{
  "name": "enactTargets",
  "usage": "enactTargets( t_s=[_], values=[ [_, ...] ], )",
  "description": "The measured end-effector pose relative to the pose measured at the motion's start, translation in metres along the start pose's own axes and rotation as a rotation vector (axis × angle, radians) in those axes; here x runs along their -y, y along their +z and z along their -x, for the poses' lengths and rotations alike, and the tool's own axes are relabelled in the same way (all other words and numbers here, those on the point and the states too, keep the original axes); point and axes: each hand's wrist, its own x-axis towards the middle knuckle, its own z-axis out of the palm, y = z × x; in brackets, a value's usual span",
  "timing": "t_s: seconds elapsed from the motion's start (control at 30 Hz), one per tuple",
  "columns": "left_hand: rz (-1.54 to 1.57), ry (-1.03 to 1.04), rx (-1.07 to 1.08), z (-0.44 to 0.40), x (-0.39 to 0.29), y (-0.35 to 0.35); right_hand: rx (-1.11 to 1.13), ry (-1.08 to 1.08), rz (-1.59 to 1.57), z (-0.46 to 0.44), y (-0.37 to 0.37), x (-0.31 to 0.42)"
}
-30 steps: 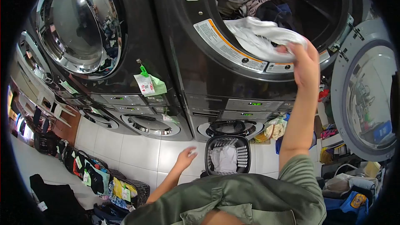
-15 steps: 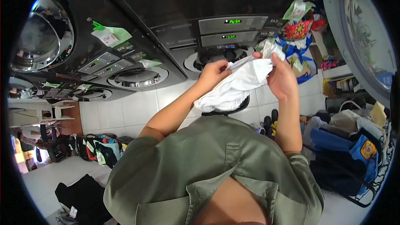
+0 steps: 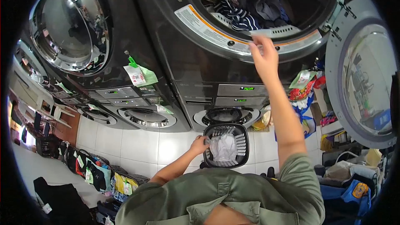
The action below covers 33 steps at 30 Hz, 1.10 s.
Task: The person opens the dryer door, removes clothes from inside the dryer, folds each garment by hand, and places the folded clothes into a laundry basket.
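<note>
In a black plastic laundry basket [image 3: 242,164] on the floor lies a crumpled white garment [image 3: 225,146]. My left hand [image 3: 199,145] is at the basket's left rim, fingers curled against the garment's blurred near edge. Up at the mouth of a dark front-loading dryer [image 3: 196,64], my right hand [image 3: 265,56] reaches out, fingers apart and smeared by motion, with nothing visible in it. Inside the drum are a navy-and-white striped garment [image 3: 236,16], a dark grey garment [image 3: 266,6] and other clothes.
The dryer's round door [image 3: 337,71] stands open on the right. More machines line the left, with green-and-white tags [image 3: 139,76]. Bagged laundry [image 3: 127,185] sits at lower left. A blue bag [image 3: 306,123] is right of the lower machine; more clothes [image 3: 350,191] lie lower right.
The white garment, held between both hands before, is down in the basket. My right hand has moved up to the dryer opening, my left hand down to the basket. The view has tilted up.
</note>
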Motion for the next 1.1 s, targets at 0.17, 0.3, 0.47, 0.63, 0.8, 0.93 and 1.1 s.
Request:
enactTargets(
  t_s=[0.17,0.3,0.47,0.63,0.8,0.93,1.1],
  values=[
    [0.058,-0.075,-0.118,0.022,0.01,-0.026,0.503,-0.255,0.792,-0.115,0.032,-0.015],
    [0.249,-0.08,-0.126,0.021,0.008,-0.035,0.7,-0.193,0.418,-0.157,0.002,-0.007],
    [0.591,0.419,-0.41,0.012,-0.137,-0.111,0.077,0.393,-0.517,-0.133,-0.095,0.083],
    [0.358,0.937,-0.746,0.022,-0.283,-0.178,0.076,0.317,-0.525,0.003,-0.133,0.162],
    [0.176,0.898,-1.086,-0.04,-0.342,-0.197,0.013,0.424,-0.655,0.073,-0.165,0.161],
    [0.533,0.995,-0.905,-0.139,-0.354,-0.244,0.637,0.385,-0.591,0.07,-0.149,0.154],
    [0.029,1.05,-1.38,-0.118,-0.365,-0.307,0.321,0.4,-0.338,-0.001,-0.121,0.091]
  ],
)
